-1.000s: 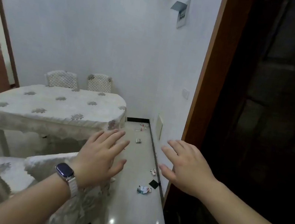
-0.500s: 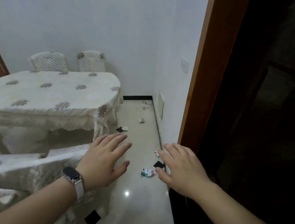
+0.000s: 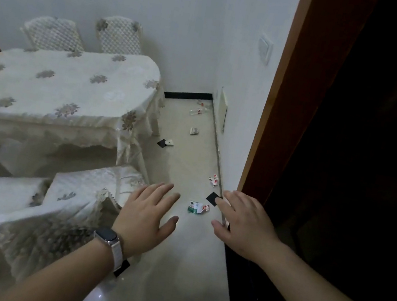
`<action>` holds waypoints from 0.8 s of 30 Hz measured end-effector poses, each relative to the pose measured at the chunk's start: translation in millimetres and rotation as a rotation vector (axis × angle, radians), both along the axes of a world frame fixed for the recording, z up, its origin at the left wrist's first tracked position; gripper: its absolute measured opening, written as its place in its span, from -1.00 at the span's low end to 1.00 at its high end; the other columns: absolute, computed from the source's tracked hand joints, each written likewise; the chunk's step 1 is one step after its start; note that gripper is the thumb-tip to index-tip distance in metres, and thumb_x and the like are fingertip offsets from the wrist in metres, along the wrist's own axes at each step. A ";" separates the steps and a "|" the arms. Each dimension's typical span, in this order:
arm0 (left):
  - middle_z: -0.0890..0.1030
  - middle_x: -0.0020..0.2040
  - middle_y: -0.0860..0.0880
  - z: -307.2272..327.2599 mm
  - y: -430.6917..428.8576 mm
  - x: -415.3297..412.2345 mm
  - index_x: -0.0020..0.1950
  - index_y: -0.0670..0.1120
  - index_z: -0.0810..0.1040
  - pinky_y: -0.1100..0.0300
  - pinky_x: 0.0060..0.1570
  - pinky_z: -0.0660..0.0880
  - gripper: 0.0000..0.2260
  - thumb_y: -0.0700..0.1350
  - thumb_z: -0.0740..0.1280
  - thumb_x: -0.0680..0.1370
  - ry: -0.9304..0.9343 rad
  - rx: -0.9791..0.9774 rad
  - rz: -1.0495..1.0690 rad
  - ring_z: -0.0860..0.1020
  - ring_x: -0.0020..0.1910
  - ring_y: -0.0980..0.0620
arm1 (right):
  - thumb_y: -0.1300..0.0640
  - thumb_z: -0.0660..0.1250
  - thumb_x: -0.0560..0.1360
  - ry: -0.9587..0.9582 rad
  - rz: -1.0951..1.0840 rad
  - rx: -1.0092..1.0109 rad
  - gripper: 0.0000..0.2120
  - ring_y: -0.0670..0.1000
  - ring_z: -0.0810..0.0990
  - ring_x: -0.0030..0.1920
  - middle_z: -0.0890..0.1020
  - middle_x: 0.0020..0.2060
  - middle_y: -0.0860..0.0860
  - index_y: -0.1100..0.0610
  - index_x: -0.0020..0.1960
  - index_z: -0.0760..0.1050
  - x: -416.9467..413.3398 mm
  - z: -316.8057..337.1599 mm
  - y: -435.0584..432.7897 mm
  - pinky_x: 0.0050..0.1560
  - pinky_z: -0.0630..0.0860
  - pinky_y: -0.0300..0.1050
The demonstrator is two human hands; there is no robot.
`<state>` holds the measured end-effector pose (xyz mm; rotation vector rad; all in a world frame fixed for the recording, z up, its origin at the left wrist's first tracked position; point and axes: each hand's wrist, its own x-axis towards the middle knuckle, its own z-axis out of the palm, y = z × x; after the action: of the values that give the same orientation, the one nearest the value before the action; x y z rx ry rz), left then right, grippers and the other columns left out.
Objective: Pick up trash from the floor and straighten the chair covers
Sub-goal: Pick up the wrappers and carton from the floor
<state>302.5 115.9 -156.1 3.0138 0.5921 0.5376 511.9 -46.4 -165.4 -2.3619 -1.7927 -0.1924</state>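
Palms down, fingers straight and spread, the left hand [image 3: 148, 210] and right hand [image 3: 243, 221] hover over the pale tiled floor [image 3: 171, 272], holding nothing. Between them lies a crushed green-and-white carton [image 3: 197, 207], with a black square scrap [image 3: 212, 198] at the right hand's fingertips. Farther off, a red-and-white wrapper [image 3: 214, 180] lies by the right wall. Left, a rumpled cream embroidered chair cover [image 3: 24, 213] sits near the cloth-draped table [image 3: 57, 90].
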 end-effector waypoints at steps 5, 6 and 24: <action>0.54 0.31 -0.10 -27.5 63.6 24.1 0.27 -0.05 0.55 -0.09 0.23 0.45 -0.58 0.13 0.27 0.50 0.011 -0.059 0.005 0.51 0.28 -0.14 | -0.24 0.16 0.46 -0.018 0.001 -0.011 -0.54 0.04 0.54 0.15 0.59 0.15 -0.01 0.00 0.19 0.53 22.8 -24.1 57.9 0.11 0.52 -0.01; 0.55 0.30 -0.10 -33.0 79.4 30.4 0.26 -0.05 0.56 -0.08 0.21 0.46 -0.58 0.13 0.25 0.50 0.012 -0.072 0.004 0.52 0.26 -0.15 | -0.24 0.17 0.46 -0.030 -0.013 -0.019 -0.56 0.03 0.54 0.13 0.59 0.13 -0.02 0.00 0.18 0.54 26.9 -26.6 70.7 0.09 0.53 -0.03; 0.58 0.24 -0.08 -90.3 298.6 141.2 0.20 -0.01 0.55 -0.05 0.13 0.49 -0.60 0.16 0.20 0.47 0.068 -0.269 -0.030 0.56 0.16 -0.16 | -0.26 0.05 0.54 0.042 -0.258 -0.193 -0.43 0.05 0.34 0.40 0.38 0.42 0.02 0.01 0.43 0.34 117.1 -34.2 250.8 0.35 0.32 0.03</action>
<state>443.7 414.5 -246.5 2.7901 0.5709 0.3247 629.0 204.3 -199.6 -2.7069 -1.5466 -0.0005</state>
